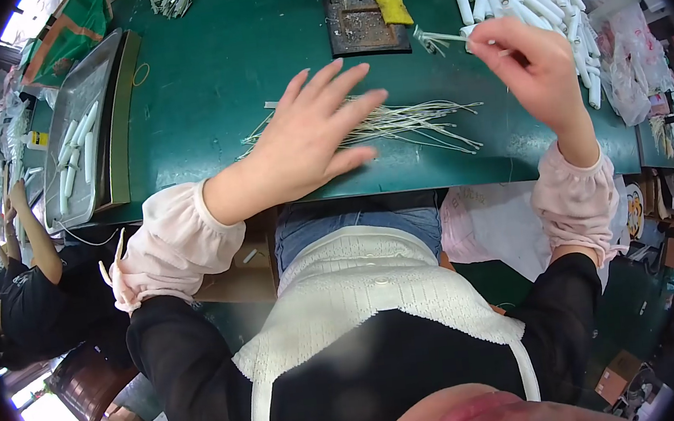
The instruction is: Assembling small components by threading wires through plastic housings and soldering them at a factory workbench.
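My left hand (318,135) is spread with its fingers apart over a bundle of thin white wires (426,125) on the green table, covering part of the bundle. My right hand (530,62) is raised to the right, its thumb and fingertips pinched on a thin whitish stem (450,37). At the stem's left end is a small frayed tuft of pale strands (427,38). I cannot make out exactly what this piece is. It is held above the table, just right of a yellow sponge (393,9).
White tubes (544,0) are heaped at the far right, beside clear plastic bags (624,69). A dark tool base (348,35) stands at the back. On the left a metal tray (101,75) holds several white tubes. Another person's arm (35,231) shows at the far left.
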Demonstrator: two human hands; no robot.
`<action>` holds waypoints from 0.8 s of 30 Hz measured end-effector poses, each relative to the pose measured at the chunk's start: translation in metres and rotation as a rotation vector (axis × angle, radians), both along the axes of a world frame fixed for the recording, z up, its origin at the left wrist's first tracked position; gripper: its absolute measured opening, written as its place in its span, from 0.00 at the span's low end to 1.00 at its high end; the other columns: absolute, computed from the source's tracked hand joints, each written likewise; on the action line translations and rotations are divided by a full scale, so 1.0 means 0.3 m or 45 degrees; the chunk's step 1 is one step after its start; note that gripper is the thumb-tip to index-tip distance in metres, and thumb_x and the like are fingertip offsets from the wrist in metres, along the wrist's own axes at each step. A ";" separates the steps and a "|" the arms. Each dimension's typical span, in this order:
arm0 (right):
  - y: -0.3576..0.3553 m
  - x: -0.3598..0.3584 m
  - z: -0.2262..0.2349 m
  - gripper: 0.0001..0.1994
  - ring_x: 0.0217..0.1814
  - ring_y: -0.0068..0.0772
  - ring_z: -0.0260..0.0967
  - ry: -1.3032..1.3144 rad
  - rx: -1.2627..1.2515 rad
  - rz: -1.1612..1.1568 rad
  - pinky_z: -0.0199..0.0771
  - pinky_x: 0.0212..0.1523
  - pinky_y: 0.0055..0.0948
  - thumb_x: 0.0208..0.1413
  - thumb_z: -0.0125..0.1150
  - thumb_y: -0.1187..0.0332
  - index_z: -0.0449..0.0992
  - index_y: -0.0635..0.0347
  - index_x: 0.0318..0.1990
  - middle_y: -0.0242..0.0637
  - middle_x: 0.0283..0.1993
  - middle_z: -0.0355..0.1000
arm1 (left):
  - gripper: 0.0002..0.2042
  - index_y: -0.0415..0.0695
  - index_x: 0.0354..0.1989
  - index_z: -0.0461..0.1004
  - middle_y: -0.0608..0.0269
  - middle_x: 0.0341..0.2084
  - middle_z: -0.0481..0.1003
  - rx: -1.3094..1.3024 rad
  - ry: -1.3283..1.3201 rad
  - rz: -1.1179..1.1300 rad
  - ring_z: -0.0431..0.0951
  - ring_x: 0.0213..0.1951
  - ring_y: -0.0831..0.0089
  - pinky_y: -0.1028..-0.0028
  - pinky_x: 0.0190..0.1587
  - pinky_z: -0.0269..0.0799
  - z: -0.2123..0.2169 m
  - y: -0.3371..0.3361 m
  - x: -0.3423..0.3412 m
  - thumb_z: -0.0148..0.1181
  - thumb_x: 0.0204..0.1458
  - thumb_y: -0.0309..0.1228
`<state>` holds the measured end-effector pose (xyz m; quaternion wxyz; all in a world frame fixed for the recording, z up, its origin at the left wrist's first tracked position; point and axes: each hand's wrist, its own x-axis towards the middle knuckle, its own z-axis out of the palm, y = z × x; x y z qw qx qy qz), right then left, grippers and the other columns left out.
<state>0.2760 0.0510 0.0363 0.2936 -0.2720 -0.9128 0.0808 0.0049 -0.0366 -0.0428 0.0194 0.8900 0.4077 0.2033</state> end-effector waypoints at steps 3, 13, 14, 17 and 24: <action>-0.038 -0.033 0.013 0.05 0.17 0.29 0.63 0.035 0.316 0.303 0.58 0.19 0.21 0.46 0.63 0.78 0.75 0.64 0.32 0.34 0.20 0.66 | 0.21 0.38 0.54 0.66 0.53 0.49 0.71 -0.908 -0.848 0.031 0.70 0.54 0.60 0.65 0.55 0.64 0.109 0.018 0.010 0.47 0.61 0.42; -0.127 -0.043 -0.010 0.16 0.16 0.26 0.56 -0.208 0.641 0.380 0.51 0.14 0.26 0.28 0.59 0.73 0.76 0.63 0.32 0.29 0.17 0.54 | 0.12 0.38 0.41 0.72 0.60 0.33 0.77 -2.024 -1.506 -0.033 0.79 0.32 0.74 0.80 0.35 0.75 0.131 0.087 0.089 0.60 0.55 0.33; -0.139 -0.038 -0.014 0.16 0.16 0.26 0.56 -0.241 0.651 0.341 0.52 0.14 0.26 0.28 0.59 0.73 0.76 0.62 0.32 0.29 0.17 0.54 | 0.11 0.38 0.41 0.72 0.61 0.32 0.77 -1.956 -1.493 -0.012 0.79 0.32 0.75 0.80 0.35 0.75 0.131 0.093 0.093 0.60 0.54 0.32; -0.216 -0.012 -0.028 0.15 0.16 0.24 0.57 -0.341 0.468 0.316 0.53 0.14 0.26 0.31 0.61 0.71 0.75 0.59 0.33 0.28 0.19 0.54 | 0.09 0.38 0.39 0.73 0.62 0.31 0.77 -1.867 -1.341 -0.092 0.79 0.33 0.76 0.81 0.35 0.74 0.119 0.108 0.085 0.60 0.53 0.29; -0.120 0.088 0.025 0.09 0.17 0.28 0.65 -0.300 -0.362 0.150 0.64 0.20 0.27 0.44 0.66 0.70 0.76 0.57 0.34 0.32 0.17 0.66 | 0.05 0.35 0.32 0.78 0.59 0.29 0.78 -1.909 -0.685 -0.677 0.77 0.33 0.74 0.77 0.36 0.71 0.149 0.087 0.002 0.64 0.46 0.19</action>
